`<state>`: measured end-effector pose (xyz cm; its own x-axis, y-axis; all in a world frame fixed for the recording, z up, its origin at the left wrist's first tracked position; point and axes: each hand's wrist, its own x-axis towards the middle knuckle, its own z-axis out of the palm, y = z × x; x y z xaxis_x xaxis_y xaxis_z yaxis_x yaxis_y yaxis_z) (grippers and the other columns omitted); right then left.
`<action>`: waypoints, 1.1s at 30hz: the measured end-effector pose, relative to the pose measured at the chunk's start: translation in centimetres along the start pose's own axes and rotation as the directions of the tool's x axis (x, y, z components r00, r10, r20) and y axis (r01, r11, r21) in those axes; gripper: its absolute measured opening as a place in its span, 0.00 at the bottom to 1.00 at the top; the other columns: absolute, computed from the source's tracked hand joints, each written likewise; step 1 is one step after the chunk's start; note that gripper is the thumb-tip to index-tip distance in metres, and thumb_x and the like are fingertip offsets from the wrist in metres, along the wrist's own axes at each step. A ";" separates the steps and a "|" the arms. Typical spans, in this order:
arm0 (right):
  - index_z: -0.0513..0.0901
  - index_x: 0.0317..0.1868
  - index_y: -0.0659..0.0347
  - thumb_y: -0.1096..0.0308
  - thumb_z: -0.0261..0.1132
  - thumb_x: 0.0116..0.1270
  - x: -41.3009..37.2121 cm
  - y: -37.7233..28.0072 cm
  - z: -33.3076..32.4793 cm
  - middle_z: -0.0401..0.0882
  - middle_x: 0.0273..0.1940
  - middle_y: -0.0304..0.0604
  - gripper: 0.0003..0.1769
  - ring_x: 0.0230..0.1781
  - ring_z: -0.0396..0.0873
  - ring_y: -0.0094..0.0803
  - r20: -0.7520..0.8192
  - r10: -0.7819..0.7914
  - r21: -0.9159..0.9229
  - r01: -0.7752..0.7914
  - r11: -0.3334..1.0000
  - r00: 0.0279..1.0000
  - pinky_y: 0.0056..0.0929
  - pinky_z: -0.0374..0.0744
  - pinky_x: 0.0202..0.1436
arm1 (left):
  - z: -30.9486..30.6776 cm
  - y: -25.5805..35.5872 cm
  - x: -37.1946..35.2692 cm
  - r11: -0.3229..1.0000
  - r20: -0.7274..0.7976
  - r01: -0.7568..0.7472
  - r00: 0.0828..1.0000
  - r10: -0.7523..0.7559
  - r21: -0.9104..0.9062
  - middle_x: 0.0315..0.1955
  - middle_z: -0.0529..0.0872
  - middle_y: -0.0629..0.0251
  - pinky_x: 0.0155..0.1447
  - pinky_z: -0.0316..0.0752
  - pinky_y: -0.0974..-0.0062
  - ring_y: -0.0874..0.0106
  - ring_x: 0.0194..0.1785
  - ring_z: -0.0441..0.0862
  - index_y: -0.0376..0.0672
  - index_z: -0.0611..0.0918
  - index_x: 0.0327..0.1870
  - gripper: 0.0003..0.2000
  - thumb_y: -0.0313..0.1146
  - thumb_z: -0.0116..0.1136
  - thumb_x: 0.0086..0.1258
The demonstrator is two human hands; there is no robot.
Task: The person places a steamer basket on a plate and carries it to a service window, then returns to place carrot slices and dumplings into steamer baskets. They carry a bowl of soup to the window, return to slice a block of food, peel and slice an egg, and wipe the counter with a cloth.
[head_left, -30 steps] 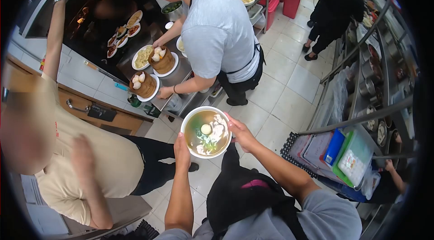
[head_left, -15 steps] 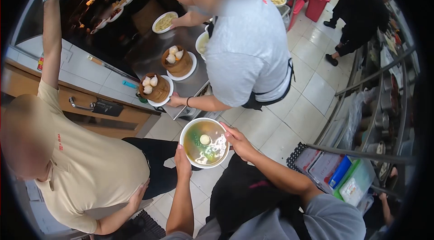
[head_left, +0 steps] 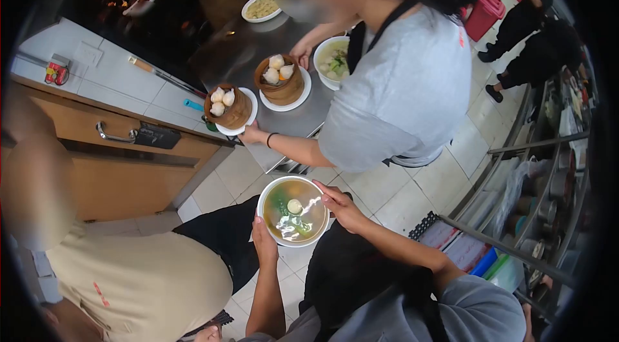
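A white bowl of clear soup (head_left: 293, 212), with green leaves and a pale round piece in it, is held level between my two hands. My left hand (head_left: 265, 239) grips its left rim, and my right hand (head_left: 340, 205) grips the right rim. Beyond the bowl, a person in grey touches the plate under a bamboo steamer of dumplings (head_left: 229, 111). That person's other hand is beside a second steamer (head_left: 282, 82) on a white plate. A large soup bowl (head_left: 332, 61) stands to its right.
The metal counter (head_left: 222, 52) also bears an oval plate of food (head_left: 261, 7). A person in a beige shirt (head_left: 148, 277) stands close at the left, by a wooden cabinet (head_left: 129, 181). Metal shelving (head_left: 509, 248) lines the right. Other people and a red bin (head_left: 485, 14) are farther back.
The beige-shirted person's raised arm has come down. The person in grey has let go of the oval plate and moved a hand near the second steamer. My hands still hold the bowl.
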<state>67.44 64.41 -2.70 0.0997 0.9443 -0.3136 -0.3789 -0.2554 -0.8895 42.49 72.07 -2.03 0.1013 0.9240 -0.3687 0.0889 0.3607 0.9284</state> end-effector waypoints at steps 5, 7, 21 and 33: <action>0.65 0.80 0.44 0.61 0.52 0.85 2.4 -0.5 0.8 0.65 0.58 0.38 0.27 0.61 0.69 0.26 0.036 0.094 0.007 -0.094 0.996 0.995 0.26 0.76 0.61 | -0.4 1.4 1.6 0.999 0.004 -0.013 1.000 0.012 0.045 0.63 0.79 0.56 0.70 0.69 0.70 0.68 0.66 0.77 0.33 0.71 0.72 0.28 0.49 0.39 0.87; 0.65 0.80 0.44 0.60 0.52 0.85 3.5 -0.1 0.9 0.65 0.60 0.38 0.27 0.62 0.70 0.27 0.043 0.113 0.007 -0.114 0.994 0.993 0.28 0.77 0.62 | -0.4 1.4 2.6 0.999 -0.010 -0.027 1.000 0.027 0.031 0.65 0.77 0.55 0.72 0.67 0.70 0.67 0.68 0.75 0.33 0.69 0.73 0.28 0.49 0.39 0.87; 0.62 0.81 0.41 0.54 0.50 0.85 12.5 -1.7 2.0 0.64 0.70 0.42 0.28 0.67 0.70 0.31 0.044 0.129 -0.033 -0.127 0.991 0.991 0.30 0.79 0.62 | 0.1 3.4 11.6 0.995 -0.053 -0.100 0.993 0.102 0.031 0.76 0.67 0.51 0.79 0.59 0.68 0.62 0.78 0.66 0.35 0.62 0.79 0.32 0.51 0.38 0.86; 0.60 0.82 0.36 0.54 0.50 0.84 20.5 -4.2 0.9 0.58 0.80 0.38 0.29 0.77 0.61 0.35 -0.013 0.195 0.061 -0.194 0.979 0.981 0.49 0.72 0.68 | 2.6 5.8 20.8 0.986 -0.038 -0.131 0.990 0.136 0.107 0.75 0.68 0.49 0.79 0.59 0.66 0.59 0.77 0.66 0.36 0.62 0.79 0.32 0.52 0.37 0.86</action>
<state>70.26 84.99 -5.09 0.0362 0.8735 -0.4854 -0.4465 -0.4204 -0.7899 47.69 93.05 -4.42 0.0743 0.9686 -0.2372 0.1804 0.2209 0.9585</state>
